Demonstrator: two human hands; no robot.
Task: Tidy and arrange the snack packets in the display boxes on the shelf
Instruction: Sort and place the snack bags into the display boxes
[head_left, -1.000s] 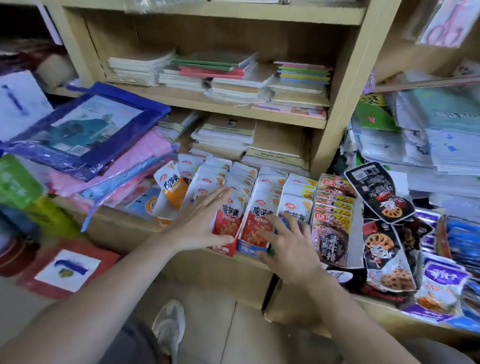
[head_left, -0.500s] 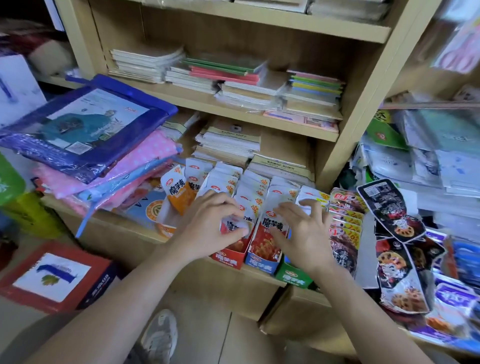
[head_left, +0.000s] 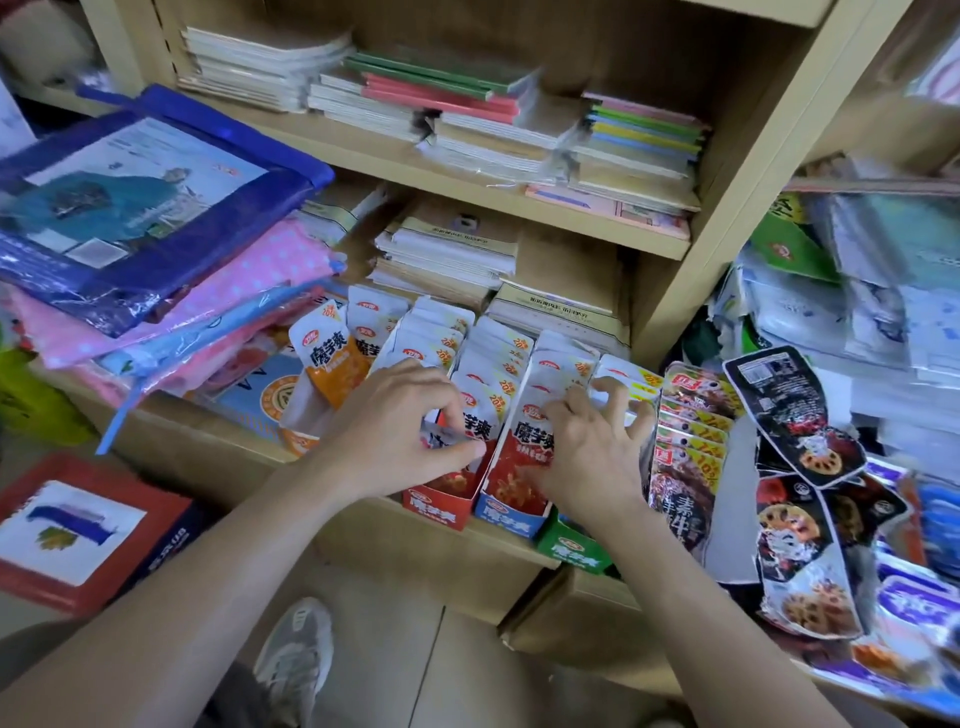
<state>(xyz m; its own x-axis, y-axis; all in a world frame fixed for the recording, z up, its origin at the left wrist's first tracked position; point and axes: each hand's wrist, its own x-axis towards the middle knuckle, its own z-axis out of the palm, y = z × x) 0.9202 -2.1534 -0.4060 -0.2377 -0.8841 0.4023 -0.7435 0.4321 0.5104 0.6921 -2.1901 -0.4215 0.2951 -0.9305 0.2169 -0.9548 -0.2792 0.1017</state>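
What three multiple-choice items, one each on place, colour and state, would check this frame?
1. The green display box stands: A on the upper shelf; B right of the blue box; C on the floor.
2. The leftmost snack packet is: A orange; B purple; C black.
3. The left hand: A hangs idle; B pinches the front packet of the red box; C holds a notebook.
Answers: B, the green front sits beside the blue one; A, its lower half is orange; B, thumb and fingers close on it.
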